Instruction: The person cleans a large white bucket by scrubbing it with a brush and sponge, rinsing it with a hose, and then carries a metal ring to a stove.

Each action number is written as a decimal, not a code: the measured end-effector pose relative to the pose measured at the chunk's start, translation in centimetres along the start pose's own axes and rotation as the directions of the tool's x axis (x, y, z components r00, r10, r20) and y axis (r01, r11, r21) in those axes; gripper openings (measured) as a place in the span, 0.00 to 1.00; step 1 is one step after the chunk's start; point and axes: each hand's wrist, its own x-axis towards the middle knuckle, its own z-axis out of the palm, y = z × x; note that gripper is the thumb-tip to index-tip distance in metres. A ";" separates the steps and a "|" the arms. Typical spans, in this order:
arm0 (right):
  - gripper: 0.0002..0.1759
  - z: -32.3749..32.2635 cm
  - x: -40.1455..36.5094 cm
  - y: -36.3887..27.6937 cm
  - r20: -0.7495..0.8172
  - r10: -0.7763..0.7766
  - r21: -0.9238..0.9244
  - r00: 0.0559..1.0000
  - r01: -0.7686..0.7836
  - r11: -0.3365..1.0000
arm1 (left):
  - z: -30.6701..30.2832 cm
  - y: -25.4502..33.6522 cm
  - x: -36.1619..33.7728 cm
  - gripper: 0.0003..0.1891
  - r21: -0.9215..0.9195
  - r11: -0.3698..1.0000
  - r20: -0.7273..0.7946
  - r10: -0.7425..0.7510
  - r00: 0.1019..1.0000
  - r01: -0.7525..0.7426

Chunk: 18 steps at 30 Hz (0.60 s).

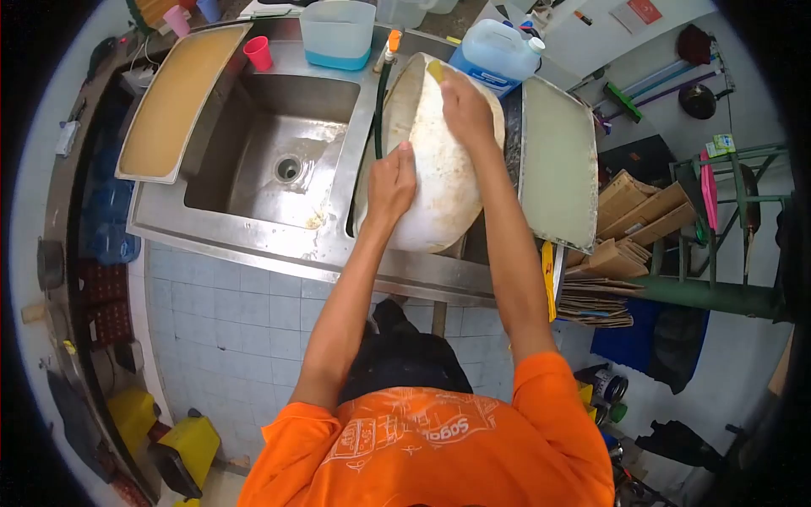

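White basin [439, 182] (tipped over sink [253, 160]): left grip [391, 182] clasps it, right grip [465, 106] holds a sponge [435, 69].

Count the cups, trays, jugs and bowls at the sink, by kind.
Cups: 3
Trays: 2
Jug: 1
White bowl: 1
Total: 7

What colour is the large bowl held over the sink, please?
Off-white with brownish stains; the bowl shows in the head view.
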 end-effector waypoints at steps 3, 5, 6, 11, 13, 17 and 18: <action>0.21 0.9 -2.8 -0.6 -0.114 -0.162 -0.107 0.980 0.150 0.983 | 0.5 -0.9 0.1 0.29 0.047 0.991 -0.068 0.126 0.990 -0.123; 0.24 1.4 -9.4 -3.5 -0.065 -0.238 -0.172 0.969 0.224 0.959 | 0.7 -1.0 0.3 0.29 -0.041 0.990 -0.091 0.134 0.987 -0.138; 0.24 1.4 -11.9 -4.6 -0.007 -0.171 -0.209 0.985 0.166 0.964 | 0.8 -1.3 0.2 0.28 -0.072 0.988 -0.071 0.131 0.989 -0.136; 0.19 0.3 -3.1 1.9 -0.152 -0.049 -0.028 0.987 0.045 0.999 | 1.3 -2.7 0.0 0.26 0.081 0.981 -0.055 0.179 0.982 -0.174; 0.20 -1.5 -1.3 1.2 -0.064 0.082 0.033 0.995 -0.080 0.996 | 1.0 -1.0 -0.1 0.23 0.052 0.981 -0.061 0.190 0.980 -0.187; 0.26 2.3 -10.0 -1.6 -0.231 -0.129 -0.245 0.964 0.071 0.967 | 0.6 0.3 -0.2 0.21 -0.031 0.994 -0.057 0.104 0.993 -0.106; 0.27 2.5 -13.6 -3.9 -0.191 0.000 -0.282 0.982 -0.055 0.958 | 0.8 0.1 -0.3 0.21 -0.033 0.994 -0.049 0.103 0.993 -0.105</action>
